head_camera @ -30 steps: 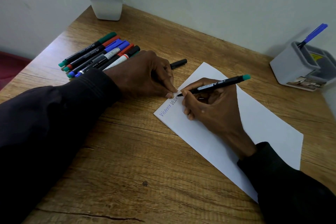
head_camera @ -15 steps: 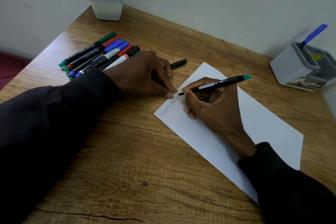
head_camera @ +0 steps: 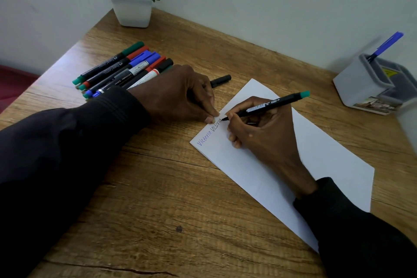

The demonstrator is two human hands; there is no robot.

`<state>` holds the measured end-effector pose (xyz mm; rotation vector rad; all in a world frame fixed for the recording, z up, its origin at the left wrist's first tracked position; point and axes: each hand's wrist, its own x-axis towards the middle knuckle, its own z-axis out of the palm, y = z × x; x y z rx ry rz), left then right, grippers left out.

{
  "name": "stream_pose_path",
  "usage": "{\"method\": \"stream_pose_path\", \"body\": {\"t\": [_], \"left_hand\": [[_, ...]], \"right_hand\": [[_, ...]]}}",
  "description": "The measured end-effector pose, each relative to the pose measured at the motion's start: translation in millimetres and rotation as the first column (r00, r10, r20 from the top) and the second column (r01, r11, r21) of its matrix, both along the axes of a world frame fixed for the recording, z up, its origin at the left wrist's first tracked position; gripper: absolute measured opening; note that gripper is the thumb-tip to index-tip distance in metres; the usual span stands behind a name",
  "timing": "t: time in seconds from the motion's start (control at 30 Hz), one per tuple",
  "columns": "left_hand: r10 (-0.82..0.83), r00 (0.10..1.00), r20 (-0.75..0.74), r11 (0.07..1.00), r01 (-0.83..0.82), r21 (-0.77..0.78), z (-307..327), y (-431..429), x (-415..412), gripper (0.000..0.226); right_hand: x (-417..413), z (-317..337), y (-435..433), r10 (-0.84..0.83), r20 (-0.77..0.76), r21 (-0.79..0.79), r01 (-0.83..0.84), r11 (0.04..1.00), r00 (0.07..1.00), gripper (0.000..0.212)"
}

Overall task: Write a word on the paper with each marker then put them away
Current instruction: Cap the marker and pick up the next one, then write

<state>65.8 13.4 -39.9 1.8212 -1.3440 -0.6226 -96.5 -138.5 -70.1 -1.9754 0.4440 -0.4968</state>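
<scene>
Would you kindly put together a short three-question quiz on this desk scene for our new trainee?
1. True or false: the right hand grips a green-ended marker.
2. What stands in the grey organiser? A, a blue marker; B, a red marker; C, scissors.
3. Which word is written in blue on the paper?
Key: 1 true; 2 A; 3 Victoria.
</scene>
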Motion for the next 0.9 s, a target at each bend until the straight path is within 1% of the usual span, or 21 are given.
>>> {"method": "stream_pose_path", "body": {"t": [0.1, 0.2, 0.37, 0.57, 0.63, 0.73, 0.8, 0.9], "left_hand": [[-0.007, 1.000, 0.018, 1.000, 0.007, -0.009, -1, 0, 0, 0.016], [-0.002, 0.999, 0.034, 1.000, 0.002, -0.011, -2, 1, 1, 0.015], [-0.004, 0.998, 0.063, 1.000, 0.004, 0.005, 0, 1, -1, 0.017], [0.006, 0.996, 0.088, 1.000, -0.008, 0.023, 7, 3, -5, 0.018], [0.070, 0.994, 0.084, 0.998, -0.070, -0.001, 8, 3, -4, 0.015], [0.201, 0.973, 0.114, 0.975, -0.187, -0.118, 10, 1, -1, 0.014], [0.293, 0.944, 0.150, 0.948, -0.267, -0.172, 10, -4, 0, 0.016], [0.385, 0.888, 0.251, 0.921, -0.354, -0.159, 10, -18, 4, 0.023]], "right_hand": [[0, 2, 0, 0.002, 0.088, 0.048, -0.007, 0.999, 0.996, 0.005], [1, 5, -2, -0.009, 0.136, 0.123, -0.008, 0.992, 0.991, 0.008], [3, 9, -7, -0.019, 0.137, 0.302, -0.024, 0.953, 0.990, 0.009], [2, 22, -14, 0.016, 0.117, 0.521, -0.075, 0.850, 0.993, 0.011], [0, 29, -15, 0.022, 0.131, 0.558, -0.092, 0.825, 0.991, 0.012], [-6, 41, -19, 0.006, 0.202, 0.557, -0.120, 0.822, 0.979, 0.013], [-10, 50, -24, -0.007, 0.232, 0.559, -0.127, 0.819, 0.973, 0.017], [-16, 58, -29, -0.029, 0.228, 0.581, -0.112, 0.806, 0.973, 0.027]]}}
